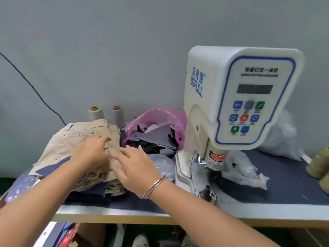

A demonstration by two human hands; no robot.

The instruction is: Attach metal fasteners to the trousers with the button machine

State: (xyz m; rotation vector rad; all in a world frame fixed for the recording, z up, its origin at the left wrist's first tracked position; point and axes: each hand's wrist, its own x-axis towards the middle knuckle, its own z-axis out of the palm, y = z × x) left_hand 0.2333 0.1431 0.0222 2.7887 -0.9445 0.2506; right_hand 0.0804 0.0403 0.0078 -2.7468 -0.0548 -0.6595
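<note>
A stack of beige trousers point(71, 139) lies on the left of the table, the top pair showing small metal fasteners along its waistband. My left hand point(90, 152) rests on the top of the stack with fingers slightly bent onto the cloth. Just to its right, my right hand point(137, 166), a metal bangle on the wrist, lies with fingers spread on the stack's right edge. The white button machine point(240, 97) stands at the right, its lower die post point(207, 192) bare, away from both hands.
A pink plastic bag point(160, 120) of dark fabric scraps sits behind the stack, and two thread cones point(106, 114) stand by the wall. Clear plastic bags point(243, 172) lie right of the machine on the dark blue table mat point(288, 184). Yellowish thread cones point(318, 166) sit at the far right.
</note>
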